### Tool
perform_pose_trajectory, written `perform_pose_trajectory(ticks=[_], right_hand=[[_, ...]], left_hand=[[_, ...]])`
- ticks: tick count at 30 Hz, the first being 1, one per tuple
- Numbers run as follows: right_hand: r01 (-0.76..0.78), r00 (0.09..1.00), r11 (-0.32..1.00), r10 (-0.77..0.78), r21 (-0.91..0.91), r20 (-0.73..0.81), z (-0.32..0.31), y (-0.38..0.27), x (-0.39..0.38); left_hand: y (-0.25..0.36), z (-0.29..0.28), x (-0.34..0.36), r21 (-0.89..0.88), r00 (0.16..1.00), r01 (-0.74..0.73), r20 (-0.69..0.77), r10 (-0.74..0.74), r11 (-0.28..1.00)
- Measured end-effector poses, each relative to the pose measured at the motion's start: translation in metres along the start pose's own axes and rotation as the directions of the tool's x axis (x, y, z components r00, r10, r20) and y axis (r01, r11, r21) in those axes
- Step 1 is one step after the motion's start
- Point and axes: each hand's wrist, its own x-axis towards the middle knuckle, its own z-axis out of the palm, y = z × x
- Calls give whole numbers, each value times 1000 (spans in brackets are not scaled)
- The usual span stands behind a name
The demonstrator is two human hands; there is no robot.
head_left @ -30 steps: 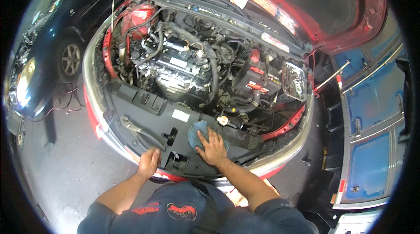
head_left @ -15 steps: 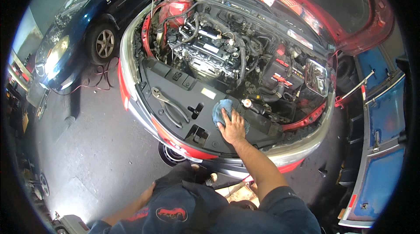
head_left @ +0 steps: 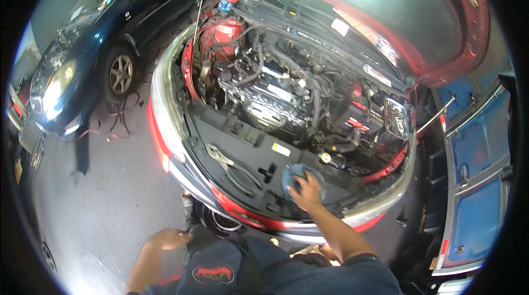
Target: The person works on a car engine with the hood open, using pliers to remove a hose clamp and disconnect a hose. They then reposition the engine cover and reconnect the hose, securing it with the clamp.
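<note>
My right hand (head_left: 308, 191) presses a blue rag (head_left: 293, 173) onto the black plastic panel (head_left: 259, 149) at the front of the red car's engine bay, its fingers bent over the cloth. To the left of the rag, large pliers (head_left: 220, 158) with dark handles lie on the same panel, jaws pointing away from me. Low on the left, my left hand (head_left: 172, 237) hangs beside my dark clothing, touching neither rag nor pliers; its fingers are partly hidden.
Beyond the panel lies the engine (head_left: 275, 94), with a battery (head_left: 361, 113) and a metal tray (head_left: 395, 117) to its right. The raised hood (head_left: 419, 36) arches above. A red-lidded jar (head_left: 227, 4) stands at the far left corner. A dark car (head_left: 82, 58) is parked left; blue panels (head_left: 479, 129) stand right.
My right hand and the rag have shifted slightly right and nearer in the picture, the fingers now more bent. My left hand has come further into view. The whole view has tilted.
</note>
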Motion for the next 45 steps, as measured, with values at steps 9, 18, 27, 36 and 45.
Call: perform_pose_trajectory(ticks=[9,18,27,36,45], right_hand=[[-245,925,968,250,55,-287,-53,-101,106],[-75,886,992,19,-104,-462,-120,-202,247],[-259,825,961,272,97,-496,-144,-201,385],[-333,829,942,311,37,-466,-127,-151,579],[-558,750,824,450,-97,-485,-123,-41,782]], left_hand=[[9,-311,117,-140,726,-666,-345,595,733],[182,-423,204,-146,343,-938,-293,892,313],[247,-414,295,-89,285,-958,-196,938,273],[308,-391,351,-104,190,-979,-152,970,176],[312,-401,357,-201,207,-960,-30,978,197]])
